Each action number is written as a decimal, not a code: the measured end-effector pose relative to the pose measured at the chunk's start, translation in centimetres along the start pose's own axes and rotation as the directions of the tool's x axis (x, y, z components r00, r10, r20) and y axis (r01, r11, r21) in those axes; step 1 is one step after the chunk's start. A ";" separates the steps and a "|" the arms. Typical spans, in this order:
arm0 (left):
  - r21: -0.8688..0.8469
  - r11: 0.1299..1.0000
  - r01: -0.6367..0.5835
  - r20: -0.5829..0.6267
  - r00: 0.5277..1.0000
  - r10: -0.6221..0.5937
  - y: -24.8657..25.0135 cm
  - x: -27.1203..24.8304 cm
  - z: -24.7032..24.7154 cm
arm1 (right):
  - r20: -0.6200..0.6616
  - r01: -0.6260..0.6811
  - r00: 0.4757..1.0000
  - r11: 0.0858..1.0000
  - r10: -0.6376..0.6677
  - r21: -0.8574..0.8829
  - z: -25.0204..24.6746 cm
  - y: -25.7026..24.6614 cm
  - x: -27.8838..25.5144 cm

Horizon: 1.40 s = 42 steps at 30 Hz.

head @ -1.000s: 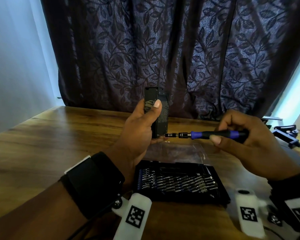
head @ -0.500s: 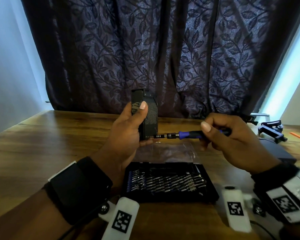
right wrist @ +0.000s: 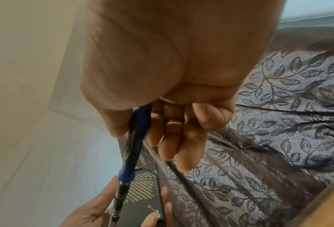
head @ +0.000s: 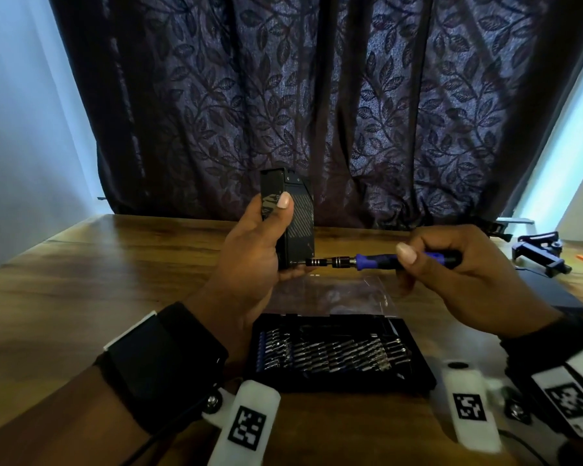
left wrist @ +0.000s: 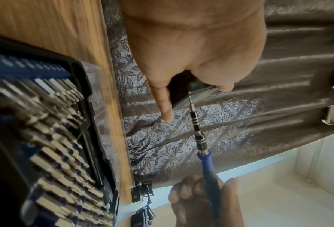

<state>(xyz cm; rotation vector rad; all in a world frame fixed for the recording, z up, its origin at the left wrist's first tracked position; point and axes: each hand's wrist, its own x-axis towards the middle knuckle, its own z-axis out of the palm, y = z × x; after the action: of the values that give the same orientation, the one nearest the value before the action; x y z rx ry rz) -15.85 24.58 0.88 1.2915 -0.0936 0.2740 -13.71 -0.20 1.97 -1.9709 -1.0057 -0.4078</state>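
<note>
My left hand grips a small black box-shaped device upright above the table, thumb on its near face. In the right wrist view the device shows a striped panel. My right hand holds a blue and black precision screwdriver level, thumb and fingers round its handle. The screwdriver's tip meets the lower right corner of the device. The left wrist view shows the screwdriver running from my right hand up to the device under my left hand. The handle sits between thumb and fingers.
An open black bit case with several metal bits lies on the wooden table below my hands, its clear lid behind it. Black clamps and a dark flat item lie at the right. A dark leaf-patterned curtain hangs behind.
My right thumb has shifted along the screwdriver handle and the fingers have re-gripped it. The tip stays at the device's lower corner. The left hand keeps its hold.
</note>
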 end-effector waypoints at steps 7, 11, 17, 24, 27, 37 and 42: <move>0.010 1.000 0.008 0.002 1.000 -0.008 0.0 0.0 -0.1 | -0.057 0.008 0.998 1.000 -0.008 -0.007 -0.1 0.3 -0.1; 0.012 1.000 0.011 0.004 1.000 -0.011 0.0 0.1 -0.1 | -0.033 0.008 0.999 1.000 -0.008 -0.022 0.0 0.4 0.0; -0.007 1.000 0.012 0.010 1.000 -0.012 -0.2 0.1 -0.3 | -0.017 -0.027 1.000 0.999 0.026 -0.045 0.1 0.1 0.1; 0.065 0.998 0.006 -0.025 1.000 -0.004 0.2 0.2 -0.5 | 0.073 -0.125 0.988 0.986 0.134 -0.112 0.0 0.7 0.1; 0.068 0.997 0.036 -0.021 0.999 -0.035 0.1 0.2 -0.6 | 0.167 -0.166 0.965 0.964 0.202 -0.207 0.0 1.2 0.0; 0.276 0.953 0.129 -0.100 0.989 -0.105 0.8 2.0 -3.2 | 0.089 -0.381 0.925 0.894 0.370 0.237 0.2 4.3 -0.4; 0.307 0.850 0.428 -0.122 0.903 -0.411 1.6 3.0 -6.1 | 0.062 -0.472 0.863 0.756 0.502 0.453 0.8 5.0 -0.5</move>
<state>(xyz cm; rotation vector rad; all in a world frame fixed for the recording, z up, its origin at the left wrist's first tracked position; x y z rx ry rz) -13.92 31.21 1.36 1.5965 0.2919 -0.0610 -10.19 -1.32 -1.48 -1.6846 -0.4484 0.0637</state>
